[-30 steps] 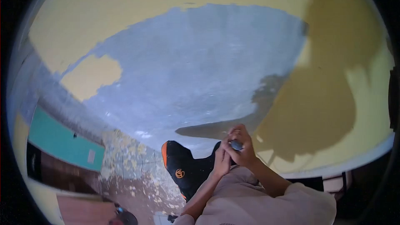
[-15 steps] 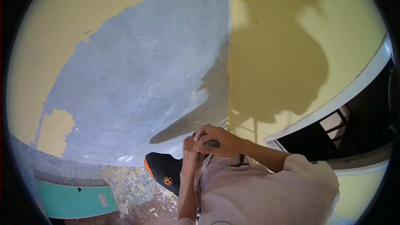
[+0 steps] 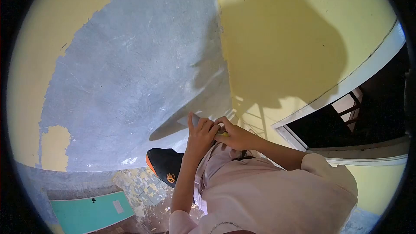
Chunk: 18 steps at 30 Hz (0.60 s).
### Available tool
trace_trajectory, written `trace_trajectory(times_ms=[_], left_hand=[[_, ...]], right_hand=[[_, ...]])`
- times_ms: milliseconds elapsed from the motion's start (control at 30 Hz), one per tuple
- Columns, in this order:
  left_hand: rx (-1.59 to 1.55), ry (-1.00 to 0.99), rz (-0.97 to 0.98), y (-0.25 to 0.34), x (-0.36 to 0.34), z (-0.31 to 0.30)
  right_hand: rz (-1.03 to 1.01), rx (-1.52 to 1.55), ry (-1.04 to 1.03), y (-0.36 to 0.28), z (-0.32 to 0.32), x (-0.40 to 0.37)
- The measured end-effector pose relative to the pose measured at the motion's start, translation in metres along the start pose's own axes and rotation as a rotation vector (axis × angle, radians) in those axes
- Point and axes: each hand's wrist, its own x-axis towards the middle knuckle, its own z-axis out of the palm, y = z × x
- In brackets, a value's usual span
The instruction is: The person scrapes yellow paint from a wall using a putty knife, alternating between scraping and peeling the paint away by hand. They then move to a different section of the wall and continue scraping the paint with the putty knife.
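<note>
In front of the person's waist, my left hand point(image 3: 200, 138) and my right hand point(image 3: 236, 137) meet on a small flat-bladed tool. Its grey blade point(image 3: 183, 120) shows beyond my left fingers; the index finger points up while the others bend over the tool. A bit of its yellow and dark handle point(image 3: 224, 134) shows in my right hand, whose fingers are curled round it. Just below lies the pale shirt point(image 3: 277, 190). Behind is the wall's bare grey patch point(image 3: 130, 69).
Yellow paint point(image 3: 277, 60) covers the wall right of the corner. A black bag-like item with orange trim point(image 3: 164, 164) hangs beside the left forearm. Paint flakes lie on the floor point(image 3: 151, 193) near a turquoise panel point(image 3: 93, 212). A dark framed opening point(image 3: 320, 125) is at right.
The view has shifted and tilted. Both hands are slightly higher in it, my left index finger is now raised, and the grey blade and yellow handle part have come into sight.
</note>
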Motion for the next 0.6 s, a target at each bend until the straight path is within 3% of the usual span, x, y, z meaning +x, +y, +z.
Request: trace_trajectory(times_ms=[67, 167, 300, 367, 433, 500, 600], left_hand=[[0.029, -0.031, 0.032, -0.001, 0.003, 0.002], [-0.008, -0.042, 0.001, 0.002, 0.002, 0.009], [-0.108, -0.122, -0.117, 0.001, -0.003, 0.0], [-0.157, -0.028, -0.157, -0.004, -0.001, -0.011], [-0.174, -0.02, -0.189, -0.023, 0.005, -0.031], [-0.133, 0.14, -0.238, -0.054, 0.01, -0.051], [-0.023, 0.311, -0.147, -0.104, 0.029, -0.089]], right_hand=[[0.181, 0.01, -0.019, 0.001, 0.001, -0.001], [0.0, -0.212, 0.106, 0.04, 0.004, 0.01], [0.073, -0.209, 0.034, 0.033, -0.005, 0.022], [0.045, -0.363, 0.085, 0.019, -0.013, 0.023], [0.084, -0.273, 0.107, 0.011, -0.024, 0.03], [0.029, -0.161, 0.268, 0.012, -0.034, 0.034], [-0.101, -0.079, 0.433, 0.011, -0.046, 0.048]])
